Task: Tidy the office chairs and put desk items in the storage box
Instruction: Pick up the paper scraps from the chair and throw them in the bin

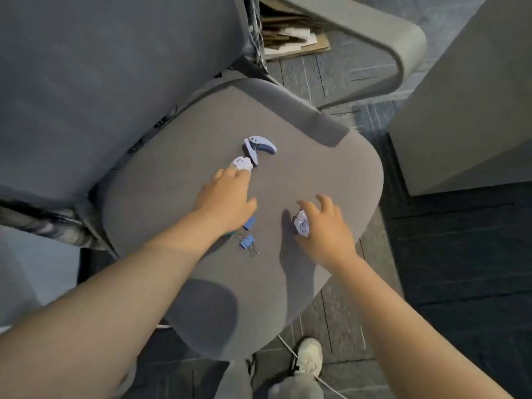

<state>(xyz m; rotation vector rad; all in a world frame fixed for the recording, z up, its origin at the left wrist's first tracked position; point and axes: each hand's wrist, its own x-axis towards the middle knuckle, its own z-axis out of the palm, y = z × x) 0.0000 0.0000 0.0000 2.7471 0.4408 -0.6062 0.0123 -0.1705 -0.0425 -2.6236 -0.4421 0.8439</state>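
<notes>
A grey office chair seat lies below me with small items on it. My left hand reaches forward and its fingertips touch a crumpled white paper ball. Just beyond the ball lies a light blue hole punch. My right hand holds a second crumpled paper ball between thumb and fingers, just above the seat. Two blue binder clips lie between my hands, one partly under my left wrist.
The chair's grey backrest rises at the left. A pale curved desk leg and a grey cabinet stand at the right. Cardboard sheets lie on the dark carpet behind. My shoe and a white cable are below.
</notes>
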